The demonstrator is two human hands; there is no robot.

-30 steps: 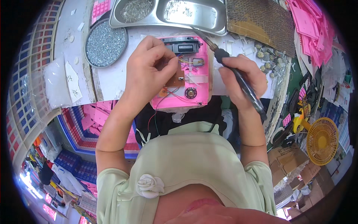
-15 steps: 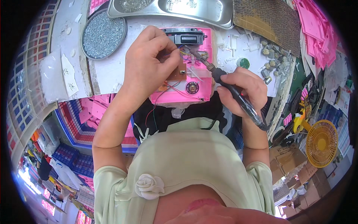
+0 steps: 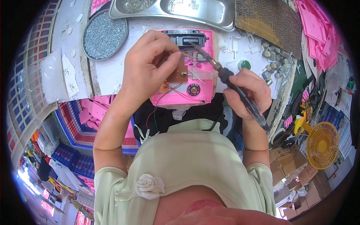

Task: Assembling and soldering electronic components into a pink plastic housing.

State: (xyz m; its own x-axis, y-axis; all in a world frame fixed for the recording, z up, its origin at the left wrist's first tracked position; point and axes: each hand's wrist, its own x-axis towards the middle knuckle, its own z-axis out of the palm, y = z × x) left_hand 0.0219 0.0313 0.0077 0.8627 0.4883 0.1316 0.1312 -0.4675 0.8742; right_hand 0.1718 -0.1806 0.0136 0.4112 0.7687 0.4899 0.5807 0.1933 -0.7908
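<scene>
Closest in, the person wears a pale green top (image 3: 187, 153) with a white fabric flower (image 3: 150, 186) on it. Just beyond, at the near edge of the white tabletop (image 3: 110, 77), lies an open pink casing (image 3: 182, 99), its inside facing up. In its near part sit a round black part (image 3: 193, 89) and thin red and dark wires, some hanging over the edge. Farther in, the left hand (image 3: 152, 62) reaches over the casing's left side beside a brown circuit board (image 3: 180, 74); thumb and forefinger are drawn narrowly together, and whether they grip a wire cannot be told. The right hand (image 3: 250, 92) is closed around the dark handle of a soldering iron (image 3: 226, 75), whose tip points at a black unit (image 3: 189, 40) along the casing's far side; whether it touches cannot be made out. Right of the casing are a small green roll (image 3: 244, 64) and scattered metal parts (image 3: 270, 66). Beyond, a round dish (image 3: 103, 59) of screws stands at left, a steel tray (image 3: 221, 15) at the far middle, and a brown corrugated sheet (image 3: 268, 26) to its right.
</scene>
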